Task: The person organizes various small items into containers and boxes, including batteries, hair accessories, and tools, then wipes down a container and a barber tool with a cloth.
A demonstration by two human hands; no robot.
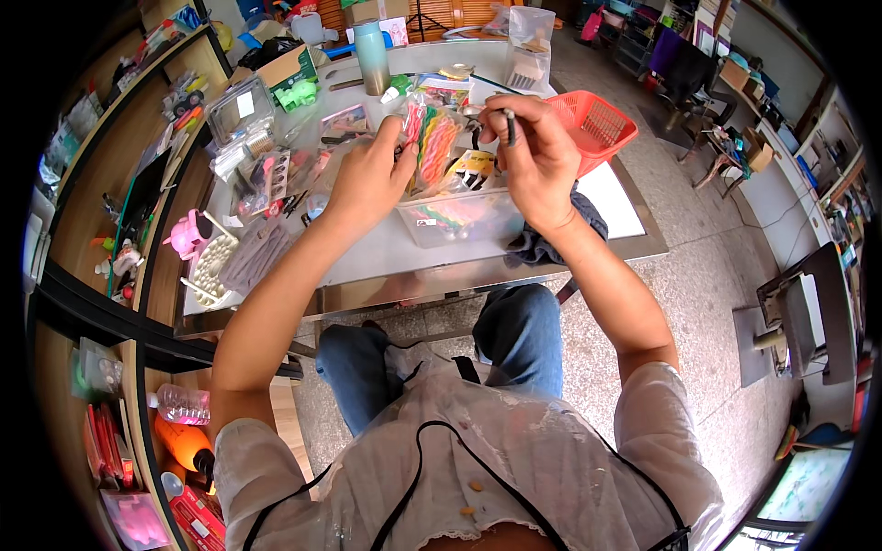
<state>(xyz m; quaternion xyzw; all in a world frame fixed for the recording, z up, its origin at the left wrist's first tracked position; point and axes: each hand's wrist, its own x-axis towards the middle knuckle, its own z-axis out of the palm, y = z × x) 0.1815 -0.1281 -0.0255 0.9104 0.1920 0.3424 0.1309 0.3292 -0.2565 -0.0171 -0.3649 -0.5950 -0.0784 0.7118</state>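
Observation:
My left hand (365, 175) is at the left side of a clear plastic bin (462, 220), thumb and forefinger on the edge of a clear bag of coloured cords (435, 146). The cords are pink, green, yellow and orange, and the bag stands above the bin's rim. Raised over the bin's right side, my right hand (537, 155) pinches a small dark rod-like piece (510, 128) with a pale tip. A yellow-and-black packet (473, 165) lies in the bin between my hands. Beside the bin, under my right forearm, is a dark cloth (586, 213).
A red plastic basket (596, 127) stands right of the bin. Behind are a tumbler (371, 58) and a clear container (529, 52). Bagged small goods (269, 179), grey cloths (256, 258) and a pink toy (188, 234) crowd the table's left. Shelves (103, 227) border that side.

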